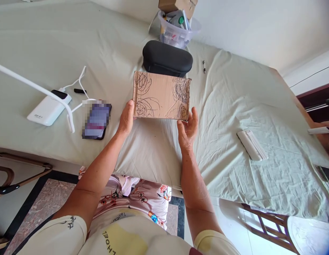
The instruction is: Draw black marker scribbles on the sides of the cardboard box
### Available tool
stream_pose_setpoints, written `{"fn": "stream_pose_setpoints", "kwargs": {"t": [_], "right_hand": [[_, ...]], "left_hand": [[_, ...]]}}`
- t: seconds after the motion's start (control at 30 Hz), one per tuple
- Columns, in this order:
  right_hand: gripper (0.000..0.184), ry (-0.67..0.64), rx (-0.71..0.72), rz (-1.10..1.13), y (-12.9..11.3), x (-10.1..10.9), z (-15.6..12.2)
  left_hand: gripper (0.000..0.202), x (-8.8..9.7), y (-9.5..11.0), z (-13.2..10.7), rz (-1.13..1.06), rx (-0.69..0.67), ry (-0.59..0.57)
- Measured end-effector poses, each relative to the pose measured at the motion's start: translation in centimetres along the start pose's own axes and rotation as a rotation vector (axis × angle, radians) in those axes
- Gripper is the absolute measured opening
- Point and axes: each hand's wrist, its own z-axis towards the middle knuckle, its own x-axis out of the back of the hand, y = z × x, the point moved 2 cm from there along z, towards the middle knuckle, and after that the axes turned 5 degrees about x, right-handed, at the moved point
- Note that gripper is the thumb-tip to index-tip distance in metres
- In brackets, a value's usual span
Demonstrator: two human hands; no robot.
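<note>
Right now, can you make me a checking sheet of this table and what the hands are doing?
Surface: pale green cloth-covered table, wrinkled.
Job's things: brown cardboard box with black scribbles, upright between the hands.
Clutter: black oval zip case; clear plastic tub of small items; white power bank; dark phone; white flat bar.
Grips: left hand grips the box's lower left corner; right hand is open, fingertips at its lower right corner.
Cables: white cable running from the power bank.
Surroundings: wooden chair; tiled floor; another person's hand at the right edge.
</note>
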Motion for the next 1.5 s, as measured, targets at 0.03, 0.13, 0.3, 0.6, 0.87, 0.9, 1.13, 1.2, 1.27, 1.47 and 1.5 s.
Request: {"fn": "stream_pose_setpoints", "kwargs": {"t": [0.03,0.13,0.3,0.6,0.87,0.9,1.13,1.2,1.27,1.47,1.5], "right_hand": [[0.073,0.020,-0.002,-0.011,-0.1,0.0,0.1],[0.057,0.087,-0.029,-0.035,-0.2,0.2,0.2],[0.044,0.146,-0.037,-0.029,-0.7,0.1,0.2],[0.033,0.156,0.092,-0.174,-1.3,0.0,0.1],[0.030,0.186,0.160,-0.211,-1.3,-0.2,-0.1],[0.031,0.176,0.139,-0.200,-1.3,-0.3,-0.2],[0.037,0.171,0.006,-0.152,-1.4,-0.8,-0.4],[0.037,0.171,-0.002,-0.150,-1.3,-0.9,-0.5],[0.036,0.175,0.003,-0.138,-1.4,-0.9,-0.5],[0.029,0.142,0.074,-0.120,-2.2,-1.3,-0.8],[0.029,0.132,0.076,-0.122,-2.4,-1.4,-0.9]], "left_hand": [[0.092,-0.2,0.3,-0.2,0.017,-0.048,-0.027],[0.086,-0.6,1.2,-0.6,0.071,-0.229,-0.132],[0.094,-0.7,1.5,-0.9,0.064,-0.232,-0.159],[0.091,-0.6,0.1,-0.7,0.245,-0.297,-0.051],[0.048,-1.6,1.1,-2.1,0.739,-0.616,0.179],[0.041,-2.0,1.3,-2.4,0.772,-0.618,0.159],[0.047,-3.7,2.6,-4.7,0.915,-0.581,0.086],[0.051,-3.7,2.7,-4.9,0.933,-0.583,0.095],[0.052,-3.7,2.7,-4.9,0.938,-0.574,0.095],[0.058,-4.3,2.1,-4.5,0.950,-0.547,0.026],[0.059,-4.4,2.0,-4.6,0.963,-0.563,0.007]]}}
